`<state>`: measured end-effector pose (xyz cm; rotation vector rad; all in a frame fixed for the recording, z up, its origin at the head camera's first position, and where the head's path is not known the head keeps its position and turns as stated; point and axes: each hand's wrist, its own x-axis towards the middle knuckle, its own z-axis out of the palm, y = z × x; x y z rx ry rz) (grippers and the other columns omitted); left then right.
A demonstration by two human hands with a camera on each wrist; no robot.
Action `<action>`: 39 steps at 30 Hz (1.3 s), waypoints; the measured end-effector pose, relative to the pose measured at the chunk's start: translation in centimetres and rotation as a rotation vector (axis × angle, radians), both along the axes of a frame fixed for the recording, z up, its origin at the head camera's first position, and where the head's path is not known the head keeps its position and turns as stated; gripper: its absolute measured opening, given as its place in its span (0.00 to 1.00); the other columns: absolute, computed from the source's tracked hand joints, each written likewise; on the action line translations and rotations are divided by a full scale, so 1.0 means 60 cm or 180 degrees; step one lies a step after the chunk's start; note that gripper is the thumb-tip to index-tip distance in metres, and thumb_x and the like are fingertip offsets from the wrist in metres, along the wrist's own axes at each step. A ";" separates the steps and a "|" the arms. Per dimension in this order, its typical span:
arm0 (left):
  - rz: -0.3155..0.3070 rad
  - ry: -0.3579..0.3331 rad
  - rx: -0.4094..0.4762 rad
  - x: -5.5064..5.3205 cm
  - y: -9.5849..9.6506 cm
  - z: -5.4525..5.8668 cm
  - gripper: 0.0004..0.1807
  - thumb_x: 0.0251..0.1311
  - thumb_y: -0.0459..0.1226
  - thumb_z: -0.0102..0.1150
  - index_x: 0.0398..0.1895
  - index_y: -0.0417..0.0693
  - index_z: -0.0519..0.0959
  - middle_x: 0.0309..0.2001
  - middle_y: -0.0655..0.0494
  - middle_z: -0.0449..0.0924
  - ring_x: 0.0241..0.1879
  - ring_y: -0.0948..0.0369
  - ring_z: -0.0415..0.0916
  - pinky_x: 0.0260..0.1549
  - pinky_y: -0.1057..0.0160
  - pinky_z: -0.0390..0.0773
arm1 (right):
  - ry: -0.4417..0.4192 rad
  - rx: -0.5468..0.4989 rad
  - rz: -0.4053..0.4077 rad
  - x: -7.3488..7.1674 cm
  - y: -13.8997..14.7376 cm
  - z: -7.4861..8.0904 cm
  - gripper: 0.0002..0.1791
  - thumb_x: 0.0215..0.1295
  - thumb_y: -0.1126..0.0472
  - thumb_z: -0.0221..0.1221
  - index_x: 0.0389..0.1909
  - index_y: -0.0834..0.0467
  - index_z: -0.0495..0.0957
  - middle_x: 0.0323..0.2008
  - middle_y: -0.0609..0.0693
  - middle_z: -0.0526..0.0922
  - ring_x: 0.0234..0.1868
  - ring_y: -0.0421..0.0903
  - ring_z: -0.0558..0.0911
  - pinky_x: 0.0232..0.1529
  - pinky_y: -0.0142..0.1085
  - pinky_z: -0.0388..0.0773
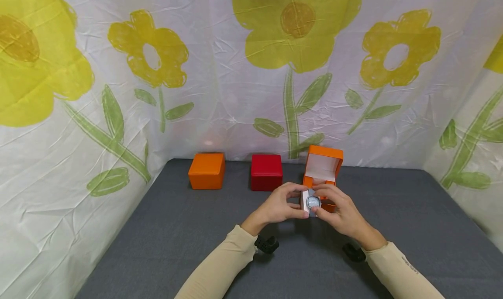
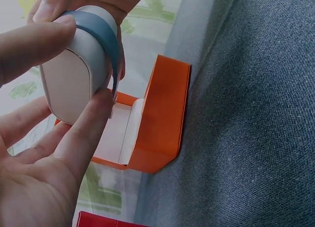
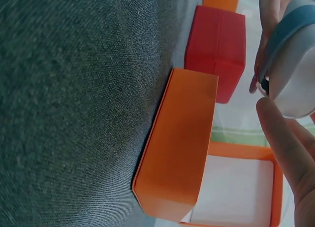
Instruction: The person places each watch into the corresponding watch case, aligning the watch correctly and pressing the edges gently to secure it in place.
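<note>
A wristwatch with a pale squarish face and a blue-grey strap is wrapped round a white watch cushion. My left hand grips the cushion by its end, thumb on one side and fingers on the other. From the opposite side my right hand holds the same watch and cushion, its thumb near the lower edge of the face. Just behind and below both hands stands an orange watch box, its lid raised and its lining white. The strap's underside is partly hidden by fingers.
A closed red box stands left of the open one, and a closed orange box farther left. All rest near the back edge of the dark grey tabletop. A flower-printed curtain hangs behind.
</note>
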<state>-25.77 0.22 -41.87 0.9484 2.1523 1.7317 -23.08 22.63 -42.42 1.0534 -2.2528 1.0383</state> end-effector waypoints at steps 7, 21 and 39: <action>-0.0039 0.0108 -0.0003 0.001 0.003 -0.001 0.34 0.48 0.29 0.72 0.61 0.43 0.71 0.55 0.54 0.68 0.56 0.54 0.71 0.43 0.67 0.79 | -0.0058 -0.0169 -0.0029 0.008 -0.006 0.008 0.23 0.48 0.77 0.67 0.46 0.62 0.77 0.50 0.59 0.76 0.43 0.47 0.79 0.35 0.39 0.83; -0.0069 0.0193 -0.0047 0.005 0.006 0.004 0.34 0.47 0.29 0.72 0.61 0.43 0.71 0.54 0.54 0.68 0.56 0.57 0.71 0.43 0.68 0.79 | -0.0166 -0.0328 -0.0110 0.035 -0.022 0.050 0.17 0.50 0.78 0.65 0.43 0.66 0.77 0.46 0.63 0.77 0.43 0.49 0.79 0.35 0.37 0.83; -0.0020 0.0109 0.0231 -0.001 0.000 0.005 0.33 0.49 0.27 0.70 0.61 0.44 0.71 0.57 0.50 0.68 0.60 0.53 0.68 0.48 0.57 0.78 | -0.0946 0.0061 0.0053 0.034 -0.004 0.058 0.39 0.52 0.69 0.69 0.65 0.61 0.64 0.60 0.53 0.71 0.55 0.40 0.75 0.53 0.52 0.74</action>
